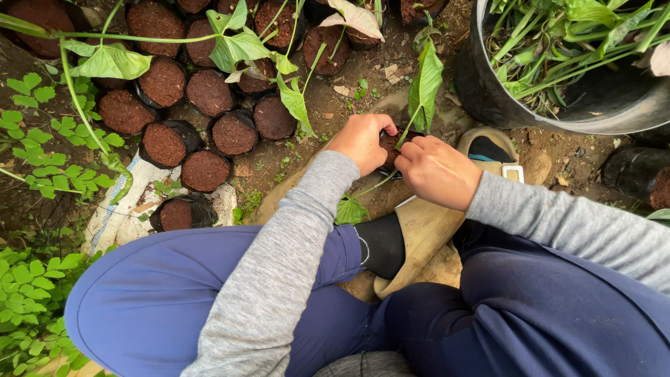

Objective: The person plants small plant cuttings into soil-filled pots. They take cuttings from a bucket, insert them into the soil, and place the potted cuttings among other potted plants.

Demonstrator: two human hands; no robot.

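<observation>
Bare brown soil (pixel 363 77), green weeds (pixel 31 300), soft daylight

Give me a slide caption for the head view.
Both hands, left and right, press a leafy cutting into a soil-filled black bag.

Two hands (pixel 363 142), one bucket (pixel 558 105)

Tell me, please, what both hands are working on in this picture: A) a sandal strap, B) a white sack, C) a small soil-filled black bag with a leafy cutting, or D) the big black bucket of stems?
C: the left hand and right hand close around a small soil-filled bag from which a leafy cutting rises.
</observation>
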